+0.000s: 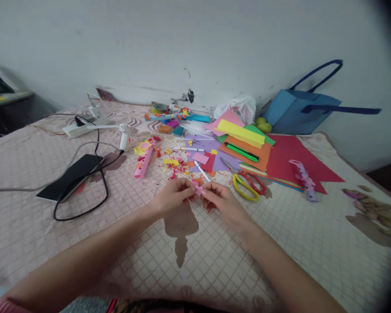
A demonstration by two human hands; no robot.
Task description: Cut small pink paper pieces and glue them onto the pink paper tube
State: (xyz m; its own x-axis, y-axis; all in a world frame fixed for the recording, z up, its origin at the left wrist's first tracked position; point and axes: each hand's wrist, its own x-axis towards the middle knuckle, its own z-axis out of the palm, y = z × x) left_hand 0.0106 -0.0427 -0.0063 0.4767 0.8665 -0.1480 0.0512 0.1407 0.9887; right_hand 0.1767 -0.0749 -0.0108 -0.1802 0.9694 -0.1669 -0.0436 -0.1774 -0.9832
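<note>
A small pink paper piece [198,189] is held between both hands above the quilted cloth [215,261]. My left hand [176,194] pinches its left side with thumb and finger. On its right side, the fingers of my right hand [222,200] are closed on the same piece. Just beyond the hands lie a white marker [202,171], a pink paper rectangle [200,158] and scattered paper scraps [179,165]. Scissors with yellow handles [246,188] and scissors with red handles [259,182] rest to the right of my right hand.
At the left are a black tablet-like device [72,176], cables and a white glue gun [124,138]. A rolled pink paper [144,163] lies nearer the middle. Coloured sheets [288,156], a decorated tube [305,181] and a blue bag [296,112] are at the right.
</note>
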